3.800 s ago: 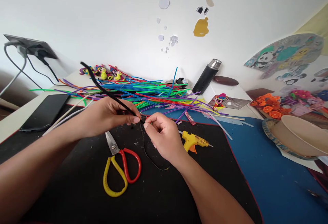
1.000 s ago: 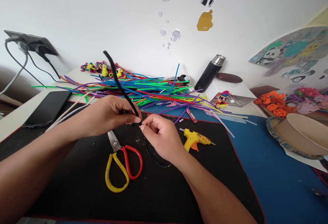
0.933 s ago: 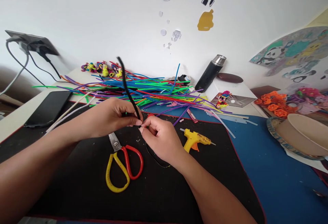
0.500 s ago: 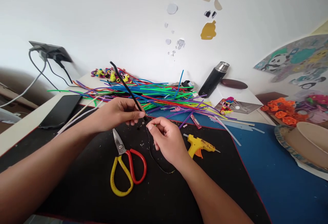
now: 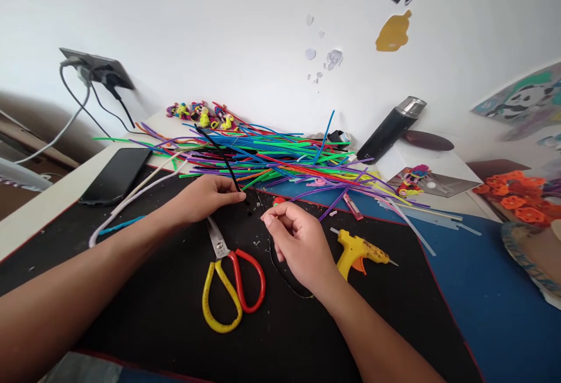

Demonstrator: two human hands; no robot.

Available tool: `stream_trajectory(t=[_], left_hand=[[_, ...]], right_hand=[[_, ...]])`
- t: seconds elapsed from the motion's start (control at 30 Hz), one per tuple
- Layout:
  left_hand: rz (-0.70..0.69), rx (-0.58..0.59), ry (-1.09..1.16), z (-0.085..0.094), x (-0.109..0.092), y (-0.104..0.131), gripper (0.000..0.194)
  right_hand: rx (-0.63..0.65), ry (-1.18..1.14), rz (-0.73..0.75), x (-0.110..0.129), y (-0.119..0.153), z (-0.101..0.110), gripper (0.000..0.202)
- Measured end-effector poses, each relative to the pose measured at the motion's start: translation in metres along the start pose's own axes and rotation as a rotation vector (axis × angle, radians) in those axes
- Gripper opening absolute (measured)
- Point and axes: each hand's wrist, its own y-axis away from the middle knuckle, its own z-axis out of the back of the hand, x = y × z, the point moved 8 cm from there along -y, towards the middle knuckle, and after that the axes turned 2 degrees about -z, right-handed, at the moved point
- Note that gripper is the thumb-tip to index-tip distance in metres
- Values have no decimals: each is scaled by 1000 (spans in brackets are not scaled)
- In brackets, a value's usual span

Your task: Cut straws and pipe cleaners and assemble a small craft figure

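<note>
My left hand (image 5: 210, 197) pinches a fuzzy black pipe cleaner (image 5: 224, 158), which slants up and left from the fingertips. Its lower end is hard to make out against the dark mat. To the right, my right hand (image 5: 302, 242) has thumb and forefinger pinched together on a thin black wire (image 5: 280, 275). That wire runs above the fingertips and curves down over the mat, passing behind the hand. Below and between the hands lie scissors (image 5: 228, 283) with one yellow and one red handle. A yellow glue gun (image 5: 357, 252) rests just right of my right hand.
A heap of coloured pipe cleaners (image 5: 280, 158) spreads along the back. A black phone (image 5: 116, 175) lies left on the black mat (image 5: 158, 324). Farther right are a leaning black flask (image 5: 390, 128), a small figure (image 5: 414, 181), orange flower pieces (image 5: 511, 196) and a woven basket (image 5: 523, 260).
The view has shifted, so the scene sits farther right. My hands are slightly farther apart, and the black pipe cleaner's upper end has dropped lower toward the heap.
</note>
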Motion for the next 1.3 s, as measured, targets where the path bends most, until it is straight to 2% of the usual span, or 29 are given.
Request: stream_trajectory(t=[0.17, 0.53, 1.1, 1.3], left_hand=[[15, -7, -56, -5, 1, 1, 53], [-2, -11, -115, -8, 2, -1, 47], [54, -4, -93, -11, 9, 1, 52], [59, -15, -87, -10, 5, 2, 57]], right_hand=[[-1, 45, 2, 0, 3, -5, 25], [-27, -28, -99, -10, -1, -5, 32], [-38, -90, -163, -13, -1, -2, 30], [-30, -87, -185, -13, -1, -4, 31]])
